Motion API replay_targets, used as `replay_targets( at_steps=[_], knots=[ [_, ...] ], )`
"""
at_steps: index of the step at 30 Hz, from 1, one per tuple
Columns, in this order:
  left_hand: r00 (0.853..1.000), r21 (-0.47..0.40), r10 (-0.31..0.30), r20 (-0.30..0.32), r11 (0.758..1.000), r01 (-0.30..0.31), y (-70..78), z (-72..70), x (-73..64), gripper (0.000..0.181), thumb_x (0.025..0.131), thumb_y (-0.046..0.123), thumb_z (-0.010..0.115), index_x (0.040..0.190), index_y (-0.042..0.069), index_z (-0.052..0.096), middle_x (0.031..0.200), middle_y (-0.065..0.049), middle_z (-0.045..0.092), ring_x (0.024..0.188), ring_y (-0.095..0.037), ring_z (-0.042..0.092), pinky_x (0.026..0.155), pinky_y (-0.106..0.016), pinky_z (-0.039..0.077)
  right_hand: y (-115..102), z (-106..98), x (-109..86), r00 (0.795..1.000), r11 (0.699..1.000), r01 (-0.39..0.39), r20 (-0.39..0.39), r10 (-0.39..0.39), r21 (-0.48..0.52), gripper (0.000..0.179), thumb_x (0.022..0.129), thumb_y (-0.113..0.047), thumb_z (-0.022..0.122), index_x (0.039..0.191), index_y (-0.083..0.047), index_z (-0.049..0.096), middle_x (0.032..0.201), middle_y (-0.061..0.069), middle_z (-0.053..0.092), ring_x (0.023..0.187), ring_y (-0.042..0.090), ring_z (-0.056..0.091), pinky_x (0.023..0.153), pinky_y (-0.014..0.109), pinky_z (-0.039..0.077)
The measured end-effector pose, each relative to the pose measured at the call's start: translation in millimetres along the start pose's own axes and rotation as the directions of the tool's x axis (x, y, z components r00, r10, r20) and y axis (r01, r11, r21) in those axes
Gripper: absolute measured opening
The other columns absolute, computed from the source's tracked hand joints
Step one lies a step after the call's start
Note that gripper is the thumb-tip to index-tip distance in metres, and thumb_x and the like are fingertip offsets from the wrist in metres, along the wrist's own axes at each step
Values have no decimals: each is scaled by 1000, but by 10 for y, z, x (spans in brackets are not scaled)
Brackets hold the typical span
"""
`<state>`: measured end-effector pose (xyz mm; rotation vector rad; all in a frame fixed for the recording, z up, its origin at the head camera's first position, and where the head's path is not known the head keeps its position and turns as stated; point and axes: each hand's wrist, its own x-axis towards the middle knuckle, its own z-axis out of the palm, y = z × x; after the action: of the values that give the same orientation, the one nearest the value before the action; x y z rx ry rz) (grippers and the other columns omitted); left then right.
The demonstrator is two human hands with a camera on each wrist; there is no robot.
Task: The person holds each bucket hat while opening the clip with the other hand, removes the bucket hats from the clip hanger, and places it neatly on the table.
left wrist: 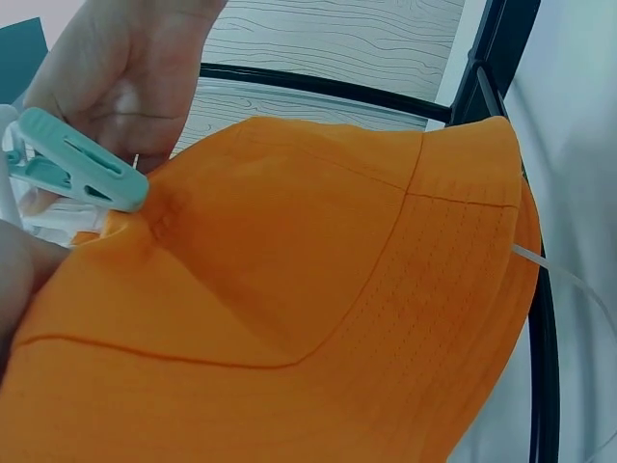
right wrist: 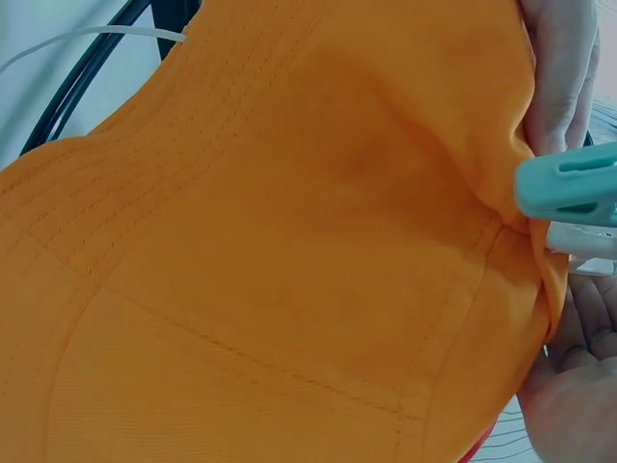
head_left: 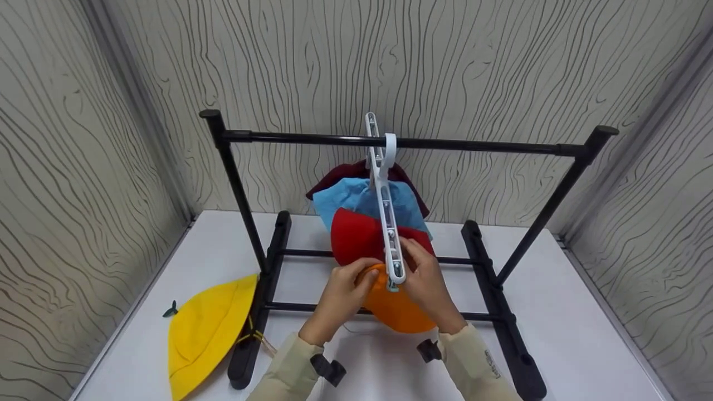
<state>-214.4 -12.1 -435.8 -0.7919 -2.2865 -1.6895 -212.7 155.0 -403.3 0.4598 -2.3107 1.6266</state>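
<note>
An orange bucket hat (head_left: 398, 309) hangs at the near end of a white clip hanger (head_left: 391, 239). A teal clip (left wrist: 87, 164) meets the gathered top edge of this hat. My left hand (head_left: 342, 295) pinches the hat's edge just left of the hanger's end. Beside the right side of that end is my right hand (head_left: 430, 287), its fingers bent near the clip and hat edge. The hanger and cloth partly hide its fingertips, so its hold is unclear. Behind the orange hat hang a red hat (head_left: 356, 236), a light blue hat (head_left: 345, 197) and a dark red hat (head_left: 334, 174).
A black rack carries the hanger on its top bar (head_left: 473, 145). Its feet stand on a white table (head_left: 562, 312). To the left lies a yellow hat (head_left: 209, 323) with a small green leaf (head_left: 171, 309) and a cord, against the rack's left foot (head_left: 245, 356). Patterned walls enclose the table.
</note>
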Motion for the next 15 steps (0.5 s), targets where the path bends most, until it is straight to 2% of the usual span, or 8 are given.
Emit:
replay_targets(
  at_steps=[6,10,15],
  knots=[
    [1000,18,-3,-13,1000,3,-2,4,1,19,95,10,58,112,8,67,101,-10,72,84,-24,68,82,-18,54,-8,4,1,1000,999,-18,-9,18,39,35,92,-4,61,126,3,59,109,12,61,101,16,60,98,24,48],
    [1000,7,-22,-11,1000,22,12,2,-7,20,95,11,58,112,8,67,100,-12,72,83,-25,67,82,-18,54,-20,5,-2,1000,999,-24,-13,24,41,36,92,-4,61,127,4,58,111,14,61,103,19,60,98,25,48],
    [999,2,-45,-6,999,45,14,0,-14,20,95,14,58,113,9,67,101,-9,72,82,-19,67,81,-20,55,-29,8,0,998,997,-56,-21,57,51,36,92,-6,62,127,2,59,111,13,61,103,19,60,98,25,48]
  ],
)
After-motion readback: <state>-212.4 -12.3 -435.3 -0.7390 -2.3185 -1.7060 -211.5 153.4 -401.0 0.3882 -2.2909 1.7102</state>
